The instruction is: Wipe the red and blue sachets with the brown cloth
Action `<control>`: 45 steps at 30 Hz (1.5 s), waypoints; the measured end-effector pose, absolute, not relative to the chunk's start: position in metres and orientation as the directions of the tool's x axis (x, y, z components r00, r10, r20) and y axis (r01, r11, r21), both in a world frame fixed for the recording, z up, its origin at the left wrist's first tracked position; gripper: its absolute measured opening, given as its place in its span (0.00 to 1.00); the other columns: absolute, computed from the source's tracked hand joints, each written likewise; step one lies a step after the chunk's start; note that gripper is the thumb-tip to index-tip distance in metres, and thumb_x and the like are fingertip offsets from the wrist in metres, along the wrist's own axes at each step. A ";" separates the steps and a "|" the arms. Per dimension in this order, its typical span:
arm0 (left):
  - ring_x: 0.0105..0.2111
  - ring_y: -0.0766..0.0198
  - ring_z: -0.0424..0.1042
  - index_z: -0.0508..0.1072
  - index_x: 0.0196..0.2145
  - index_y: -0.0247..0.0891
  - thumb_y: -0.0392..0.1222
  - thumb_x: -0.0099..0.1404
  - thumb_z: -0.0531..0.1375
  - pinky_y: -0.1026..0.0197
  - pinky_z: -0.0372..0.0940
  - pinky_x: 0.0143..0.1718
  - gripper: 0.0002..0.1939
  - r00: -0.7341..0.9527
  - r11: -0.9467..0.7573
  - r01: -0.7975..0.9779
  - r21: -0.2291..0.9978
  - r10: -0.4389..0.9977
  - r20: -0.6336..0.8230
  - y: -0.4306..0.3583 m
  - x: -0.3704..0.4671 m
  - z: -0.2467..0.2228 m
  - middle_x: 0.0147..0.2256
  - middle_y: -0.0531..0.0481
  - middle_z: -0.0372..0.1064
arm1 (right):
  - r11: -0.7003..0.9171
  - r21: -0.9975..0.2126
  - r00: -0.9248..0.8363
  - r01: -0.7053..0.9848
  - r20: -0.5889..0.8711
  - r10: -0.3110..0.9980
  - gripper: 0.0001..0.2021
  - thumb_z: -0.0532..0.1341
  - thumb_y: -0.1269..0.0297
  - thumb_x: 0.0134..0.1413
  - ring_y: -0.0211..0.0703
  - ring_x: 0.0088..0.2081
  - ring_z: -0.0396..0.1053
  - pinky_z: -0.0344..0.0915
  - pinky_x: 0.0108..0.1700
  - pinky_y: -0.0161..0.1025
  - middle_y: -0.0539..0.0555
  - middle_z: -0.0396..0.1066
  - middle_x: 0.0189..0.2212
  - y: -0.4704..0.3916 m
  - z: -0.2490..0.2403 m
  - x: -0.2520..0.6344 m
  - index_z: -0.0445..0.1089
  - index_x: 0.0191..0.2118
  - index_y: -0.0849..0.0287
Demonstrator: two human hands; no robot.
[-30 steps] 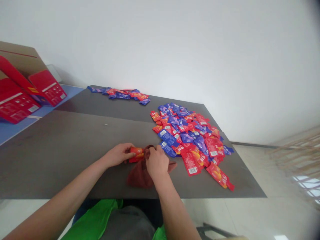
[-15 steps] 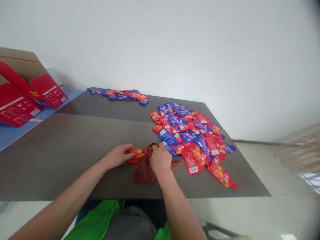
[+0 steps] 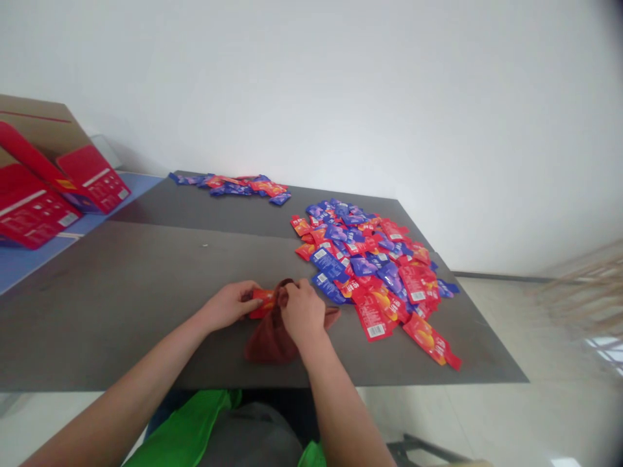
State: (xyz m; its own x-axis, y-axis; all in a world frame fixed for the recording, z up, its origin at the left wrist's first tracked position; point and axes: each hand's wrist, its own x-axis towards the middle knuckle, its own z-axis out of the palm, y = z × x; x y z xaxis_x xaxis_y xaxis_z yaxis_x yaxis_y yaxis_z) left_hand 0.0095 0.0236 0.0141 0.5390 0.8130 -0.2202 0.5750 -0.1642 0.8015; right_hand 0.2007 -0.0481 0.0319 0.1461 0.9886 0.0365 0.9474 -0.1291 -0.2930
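Note:
Near the front of the table, my left hand (image 3: 237, 303) is closed on the left end of a red and orange packet (image 3: 261, 302). My right hand (image 3: 302, 310) grips a bunched brown cloth (image 3: 273, 337), which lies over the packet's right end and hides it. The cloth drapes down onto the table toward me, and one corner pokes out to the right of my right hand. Just beyond that hand lies a large heap of red and blue packets (image 3: 363, 266), some with barcodes facing up.
Against the wall at the back lies a smaller row of red and blue packets (image 3: 238, 185). Open red cardboard boxes (image 3: 36, 204) stand on a blue surface (image 3: 19, 263) at the left. The grey table (image 3: 146, 292) ends close to my body.
My right hand and the brown cloth have moved a little to the left, covering more of the packet. My left hand keeps its hold in nearly the same spot.

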 end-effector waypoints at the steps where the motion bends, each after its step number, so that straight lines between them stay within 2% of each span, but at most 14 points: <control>1: 0.27 0.63 0.69 0.73 0.39 0.38 0.52 0.62 0.59 0.64 0.61 0.26 0.15 0.540 -0.162 0.564 0.809 0.814 -0.214 0.023 0.010 0.015 0.29 0.52 0.72 | -0.178 -0.269 0.191 0.946 0.022 0.981 0.09 0.54 0.65 0.68 0.45 0.42 0.70 0.63 0.36 0.37 0.57 0.67 0.45 -0.048 0.033 0.211 0.72 0.45 0.55; 4: 0.27 0.63 0.69 0.73 0.39 0.38 0.52 0.62 0.60 0.65 0.61 0.26 0.15 0.546 -0.157 0.524 0.837 0.816 -0.188 0.022 0.007 0.011 0.29 0.52 0.72 | -0.221 -0.260 0.244 0.940 0.061 0.968 0.11 0.52 0.62 0.70 0.44 0.42 0.70 0.63 0.36 0.37 0.58 0.68 0.44 -0.056 0.042 0.223 0.72 0.44 0.55; 7: 0.27 0.63 0.68 0.72 0.37 0.39 0.50 0.62 0.59 0.65 0.61 0.26 0.12 0.576 -0.152 0.482 0.863 0.797 -0.181 0.025 0.004 0.004 0.28 0.54 0.71 | -0.022 -0.323 0.086 0.946 0.184 0.979 0.09 0.55 0.59 0.68 0.44 0.43 0.69 0.63 0.38 0.36 0.54 0.67 0.46 -0.064 0.048 0.201 0.72 0.45 0.51; 10: 0.26 0.64 0.68 0.71 0.33 0.40 0.47 0.60 0.59 0.65 0.61 0.27 0.08 0.578 -0.175 0.486 0.856 0.799 -0.165 0.026 0.004 0.003 0.27 0.55 0.70 | 0.110 -0.337 -0.046 0.935 0.192 0.980 0.07 0.57 0.60 0.67 0.43 0.43 0.68 0.63 0.39 0.36 0.52 0.68 0.45 -0.061 0.042 0.178 0.71 0.44 0.50; 15: 0.29 0.61 0.71 0.74 0.38 0.38 0.51 0.62 0.59 0.64 0.63 0.29 0.14 0.555 -0.187 0.524 0.831 0.815 -0.166 0.023 0.009 0.009 0.30 0.52 0.74 | -0.157 -0.257 0.174 0.954 0.047 0.984 0.09 0.54 0.66 0.67 0.45 0.42 0.69 0.63 0.36 0.36 0.56 0.68 0.44 -0.048 0.029 0.208 0.72 0.44 0.54; 18: 0.29 0.61 0.72 0.74 0.39 0.38 0.52 0.62 0.60 0.64 0.63 0.29 0.15 0.546 -0.176 0.521 0.835 0.821 -0.168 0.022 0.008 0.008 0.31 0.51 0.75 | -0.247 -0.219 0.261 0.944 0.036 0.965 0.12 0.51 0.65 0.69 0.46 0.40 0.70 0.63 0.35 0.38 0.57 0.68 0.43 -0.052 0.037 0.226 0.72 0.43 0.55; 20: 0.29 0.61 0.72 0.74 0.39 0.38 0.52 0.62 0.60 0.63 0.64 0.29 0.15 0.556 -0.175 0.506 0.844 0.814 -0.165 0.023 0.007 0.006 0.31 0.52 0.75 | -0.195 -0.238 0.220 0.951 0.083 0.972 0.10 0.53 0.63 0.69 0.46 0.41 0.69 0.63 0.36 0.38 0.57 0.67 0.44 -0.060 0.045 0.218 0.72 0.44 0.54; 25: 0.32 0.60 0.73 0.74 0.36 0.39 0.47 0.60 0.59 0.63 0.65 0.32 0.11 0.563 -0.222 0.507 0.833 0.817 -0.124 0.024 0.006 0.007 0.31 0.52 0.75 | 0.139 -0.323 -0.082 0.936 0.184 0.979 0.07 0.56 0.60 0.67 0.45 0.43 0.67 0.63 0.39 0.38 0.54 0.67 0.45 -0.066 0.046 0.172 0.71 0.43 0.51; 31: 0.26 0.62 0.72 0.75 0.38 0.39 0.51 0.64 0.57 0.63 0.64 0.29 0.14 0.559 -0.187 0.539 0.821 0.809 -0.182 0.022 0.008 0.007 0.27 0.52 0.74 | -0.163 -0.269 0.187 0.949 0.066 0.980 0.09 0.54 0.65 0.67 0.44 0.41 0.69 0.62 0.35 0.36 0.56 0.68 0.44 -0.052 0.025 0.210 0.72 0.43 0.54; 34: 0.24 0.63 0.71 0.75 0.37 0.40 0.52 0.66 0.56 0.64 0.63 0.28 0.14 0.553 -0.186 0.545 0.818 0.813 -0.183 0.021 0.007 0.004 0.25 0.54 0.73 | -0.244 -0.231 0.264 0.942 0.057 0.963 0.10 0.53 0.64 0.69 0.44 0.41 0.70 0.62 0.35 0.36 0.57 0.68 0.44 -0.056 0.030 0.230 0.72 0.44 0.55; 37: 0.24 0.64 0.71 0.75 0.37 0.40 0.52 0.66 0.57 0.64 0.63 0.28 0.14 0.563 -0.191 0.535 0.823 0.806 -0.180 0.021 0.006 0.004 0.26 0.54 0.73 | -0.174 -0.267 0.214 0.948 0.129 0.968 0.10 0.53 0.61 0.69 0.45 0.43 0.69 0.63 0.37 0.36 0.56 0.68 0.45 -0.067 0.040 0.222 0.71 0.45 0.52; 40: 0.27 0.63 0.72 0.75 0.36 0.40 0.51 0.65 0.57 0.64 0.64 0.28 0.13 0.580 -0.202 0.521 0.830 0.796 -0.170 0.021 0.007 0.008 0.28 0.53 0.74 | 0.069 -0.286 -0.013 0.956 0.193 0.981 0.08 0.55 0.59 0.68 0.44 0.44 0.68 0.64 0.40 0.37 0.53 0.67 0.46 -0.071 0.044 0.202 0.71 0.44 0.49; 42: 0.27 0.63 0.73 0.75 0.35 0.40 0.50 0.65 0.57 0.64 0.64 0.29 0.12 0.576 -0.212 0.534 0.818 0.799 -0.170 0.021 0.008 0.010 0.28 0.54 0.74 | 0.157 -0.279 -0.115 0.947 0.161 0.980 0.07 0.57 0.60 0.67 0.44 0.44 0.68 0.64 0.40 0.37 0.52 0.68 0.45 -0.067 0.042 0.196 0.71 0.43 0.49; 45: 0.26 0.63 0.73 0.75 0.36 0.41 0.48 0.64 0.56 0.64 0.65 0.30 0.11 0.558 -0.214 0.577 0.788 0.808 -0.189 0.020 0.009 0.011 0.28 0.54 0.74 | 0.032 -0.262 -0.012 0.965 0.077 0.997 0.07 0.56 0.62 0.67 0.44 0.43 0.69 0.64 0.38 0.36 0.53 0.68 0.44 -0.056 0.036 0.207 0.72 0.43 0.51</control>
